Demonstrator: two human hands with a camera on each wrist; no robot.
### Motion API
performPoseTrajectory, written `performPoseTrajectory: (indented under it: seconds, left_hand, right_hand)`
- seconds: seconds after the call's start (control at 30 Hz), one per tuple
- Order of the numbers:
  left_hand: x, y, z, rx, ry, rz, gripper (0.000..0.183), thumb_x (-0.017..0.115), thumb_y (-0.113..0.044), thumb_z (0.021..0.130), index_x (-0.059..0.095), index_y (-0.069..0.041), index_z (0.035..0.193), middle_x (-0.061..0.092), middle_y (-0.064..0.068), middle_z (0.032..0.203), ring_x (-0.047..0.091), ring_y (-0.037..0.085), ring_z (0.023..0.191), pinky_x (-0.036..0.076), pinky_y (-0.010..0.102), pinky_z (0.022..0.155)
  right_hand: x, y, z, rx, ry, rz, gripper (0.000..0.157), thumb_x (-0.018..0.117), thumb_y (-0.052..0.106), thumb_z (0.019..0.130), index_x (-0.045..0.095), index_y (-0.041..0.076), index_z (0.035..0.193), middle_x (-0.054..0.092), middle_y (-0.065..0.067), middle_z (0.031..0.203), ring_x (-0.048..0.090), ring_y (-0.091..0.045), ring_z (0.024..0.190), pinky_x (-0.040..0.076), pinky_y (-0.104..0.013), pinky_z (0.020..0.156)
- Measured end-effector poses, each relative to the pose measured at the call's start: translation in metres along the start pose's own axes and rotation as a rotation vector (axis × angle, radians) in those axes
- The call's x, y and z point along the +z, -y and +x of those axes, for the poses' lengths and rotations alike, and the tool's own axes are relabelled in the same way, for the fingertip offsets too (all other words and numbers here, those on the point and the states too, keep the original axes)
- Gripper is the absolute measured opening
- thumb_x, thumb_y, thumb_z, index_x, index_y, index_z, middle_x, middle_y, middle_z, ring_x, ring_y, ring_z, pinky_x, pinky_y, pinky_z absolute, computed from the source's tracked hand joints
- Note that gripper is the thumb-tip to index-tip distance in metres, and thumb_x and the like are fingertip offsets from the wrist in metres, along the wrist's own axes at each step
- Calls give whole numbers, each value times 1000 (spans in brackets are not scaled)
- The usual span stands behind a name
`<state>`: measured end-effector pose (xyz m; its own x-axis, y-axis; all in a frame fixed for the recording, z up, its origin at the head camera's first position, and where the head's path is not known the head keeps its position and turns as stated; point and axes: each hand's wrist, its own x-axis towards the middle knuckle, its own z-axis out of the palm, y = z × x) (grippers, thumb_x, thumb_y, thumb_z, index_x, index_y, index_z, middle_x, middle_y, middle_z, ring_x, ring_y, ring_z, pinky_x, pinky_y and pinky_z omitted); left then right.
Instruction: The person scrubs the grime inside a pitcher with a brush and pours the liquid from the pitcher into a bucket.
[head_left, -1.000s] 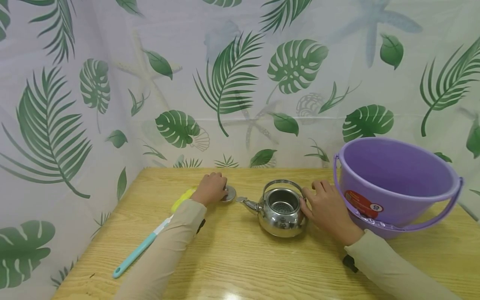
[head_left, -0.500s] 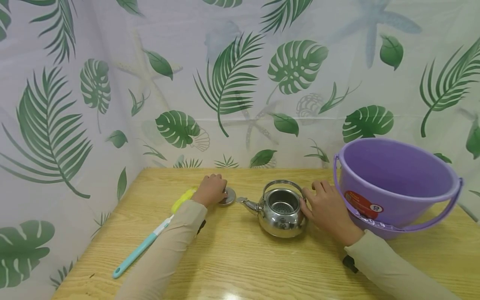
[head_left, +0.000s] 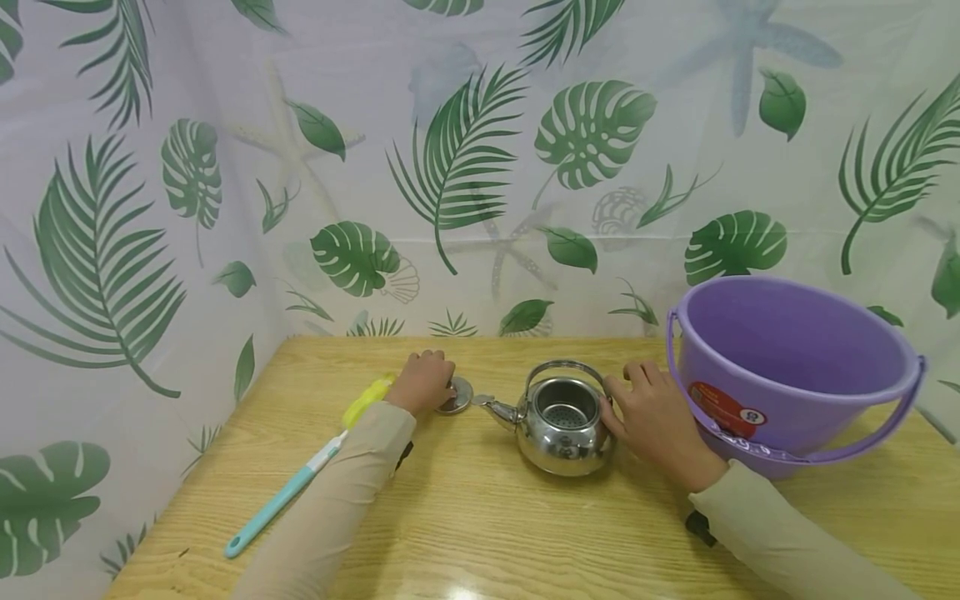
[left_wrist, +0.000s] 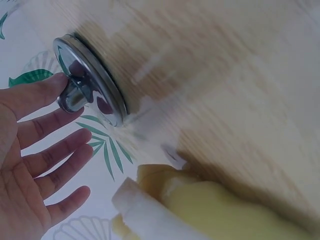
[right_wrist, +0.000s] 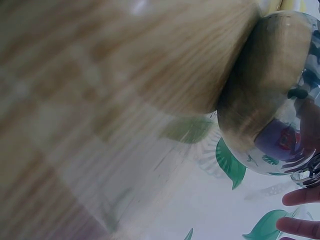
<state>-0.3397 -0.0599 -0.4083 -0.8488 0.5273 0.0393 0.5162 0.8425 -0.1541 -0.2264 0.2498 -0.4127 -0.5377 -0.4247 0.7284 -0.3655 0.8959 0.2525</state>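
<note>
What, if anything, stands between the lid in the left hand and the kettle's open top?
The spout of the kettle lies between the lid and the opening, and the handle arches up from both sides, possibly crowding the path. Nothing else visible does; the right hand is on the opposite side.

Behind the wood-grain table (head_left: 480,525), a white cloth (head_left: 360,187) hangs along its far and left edges, turning near the far left corner. Green palm fronds (head_left: 468,167), monstera leaves (head_left: 600,133), pale starfish (head_left: 742,37) and shells (head_left: 621,212) pattern it; a faint horizontal crease (head_left: 630,239) crosses it. Bright glare (head_left: 463,592) marks the table's yellowish near part.
</note>
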Motion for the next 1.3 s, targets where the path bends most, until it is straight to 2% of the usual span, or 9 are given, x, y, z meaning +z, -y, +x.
performPoseTrajectory:
  seconds: [0.27, 0.57, 0.83, 1.17, 1.3]
  left_hand:
    - [-2, -2, -3, 2, -9, -9, 25, 70, -30, 84, 66, -7, 94, 63, 10, 97, 58, 27, 92, 45, 46, 90]
    - [-4, -3, -4, -7, 7, -26, 28, 69, -30, 85, 64, -6, 99, 63, 11, 101, 58, 29, 98, 44, 48, 93]
    - [-3, -2, -5, -7, 7, -59, 38, 66, -32, 87, 58, -7, 114, 62, 12, 108, 57, 29, 104, 43, 47, 94]
    - [-8, -2, -9, 11, -36, -120, 48, 63, -29, 87, 50, -8, 128, 56, 14, 114, 54, 31, 104, 44, 48, 91]
    - [-7, -2, -12, 34, -91, -146, 49, 64, -29, 86, 50, -9, 129, 54, 15, 122, 52, 32, 110, 44, 48, 93]
  right_hand:
    - [0, 1, 0, 6, 16, 9, 29, 47, 27, 82, 62, 2, 85, 53, -19, 78, 50, -36, 72, 43, -46, 61]
    - [-1, 1, 0, -6, 0, -5, 23, 56, 24, 78, 61, 2, 84, 54, -18, 77, 51, -35, 72, 43, -45, 62]
    - [-1, 1, -1, -6, 3, -8, 24, 56, 25, 79, 62, 2, 84, 54, -18, 78, 51, -35, 73, 44, -45, 62]
    - [0, 0, -1, 0, 4, -2, 27, 54, 25, 79, 63, 1, 85, 55, -19, 79, 51, -36, 74, 44, -45, 62]
    - [-1, 1, -1, 3, 8, 3, 27, 55, 25, 79, 64, 1, 86, 55, -19, 79, 51, -35, 74, 44, -45, 62]
